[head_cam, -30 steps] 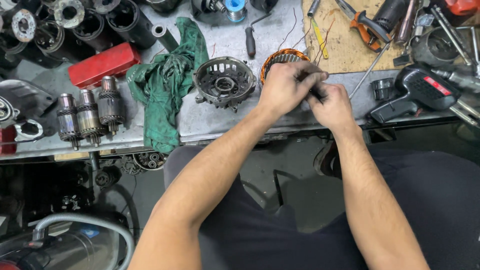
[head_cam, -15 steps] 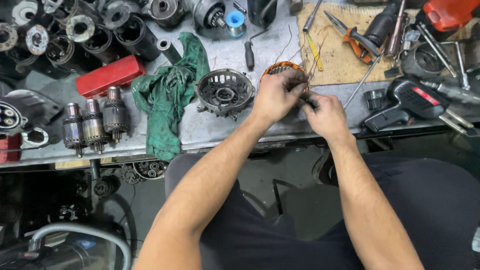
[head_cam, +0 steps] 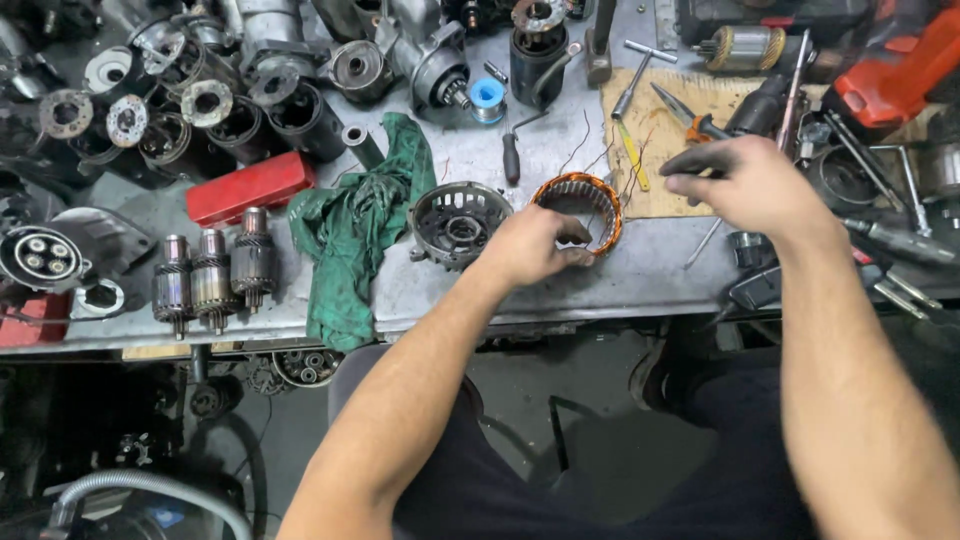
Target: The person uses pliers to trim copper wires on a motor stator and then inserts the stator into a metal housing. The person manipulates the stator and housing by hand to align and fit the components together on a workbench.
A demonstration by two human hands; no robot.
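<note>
1. Left hand (head_cam: 535, 245): fingers curled closed around the near rim of the copper-wound ring-shaped stator (head_cam: 580, 210), which stands on the grey metal workbench (head_cam: 440, 290) close to its front edge.
2. Right hand (head_cam: 745, 185): a moment earlier it worked against the left hand at the stator; it has since lifted away to the right and now hovers over the orange-handled pliers (head_cam: 700, 125) lying on the brown cardboard sheet (head_cam: 650, 150). Its thumb and forefinger are pinched together; whether they hold a thin wire cannot be told at this resolution.
3. Meaning of the change: the stator is now steadied by one hand only, and the two-handed work on its windings has paused.
4. Grey cast-metal round housing (head_cam: 458, 225): just beside the stator on its left, apart from the left hand.
5. Crumpled green cloth (head_cam: 355, 235): left of the housing, draped toward the bench's front edge.
6. Open room: a bare strip of bench lies in front of the stator; the rear and right side are crowded with motor parts and tools, so sideways movement is confined.
</note>
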